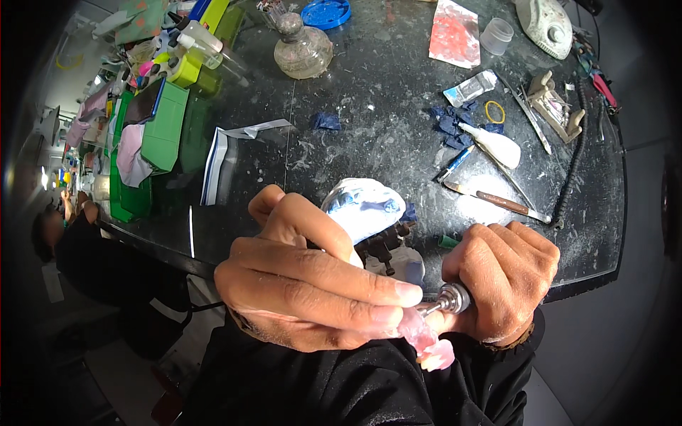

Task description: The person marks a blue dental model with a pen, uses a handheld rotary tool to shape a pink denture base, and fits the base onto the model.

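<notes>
My left hand (298, 277) pinches a pink acrylic denture piece (430, 348) at its fingertips, low in front of my body. My right hand (504, 280) is closed round a metal rotary handpiece (453, 298), whose tip points left and meets or nearly meets the pink piece. Exactly where the tip touches is hidden behind my left fingers. Beyond both hands, a white plaster model (362, 202) with blue marks sits at a dark articulator (383, 248), partly covered by my left hand.
A white squeeze bottle (499, 147), a wood-handled knife (497, 201) and a blue pen (455, 163) lie at right. A black coiled cord (577, 160) runs down the right side. Farther off stands a round glass jar (304, 53). Green bins (165, 135) and another person (85, 248) are at left.
</notes>
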Motion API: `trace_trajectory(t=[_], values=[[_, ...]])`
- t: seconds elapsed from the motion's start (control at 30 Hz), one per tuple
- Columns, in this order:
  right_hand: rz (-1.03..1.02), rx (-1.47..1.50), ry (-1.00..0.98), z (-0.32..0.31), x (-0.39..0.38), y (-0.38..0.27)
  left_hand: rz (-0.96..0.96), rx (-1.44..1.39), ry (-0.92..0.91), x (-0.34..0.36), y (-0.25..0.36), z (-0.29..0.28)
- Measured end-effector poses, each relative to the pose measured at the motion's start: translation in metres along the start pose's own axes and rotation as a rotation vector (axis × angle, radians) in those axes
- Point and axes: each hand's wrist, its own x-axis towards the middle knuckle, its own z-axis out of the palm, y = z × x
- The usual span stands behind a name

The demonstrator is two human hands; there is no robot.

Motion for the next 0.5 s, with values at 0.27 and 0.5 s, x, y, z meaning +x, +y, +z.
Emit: trace_trajectory(t=[0.27,0.5], values=[[0.0,-0.006,0.005,0.0004,0.0008,-0.0011,-0.003,0.011,-0.008,0.0032,0.0013,0.0011],[-0.013,0.001,-0.005,0.0022,0.0003,0.0004,-0.06,0.005,-0.01,0.0021,0.0051,0.0013]])
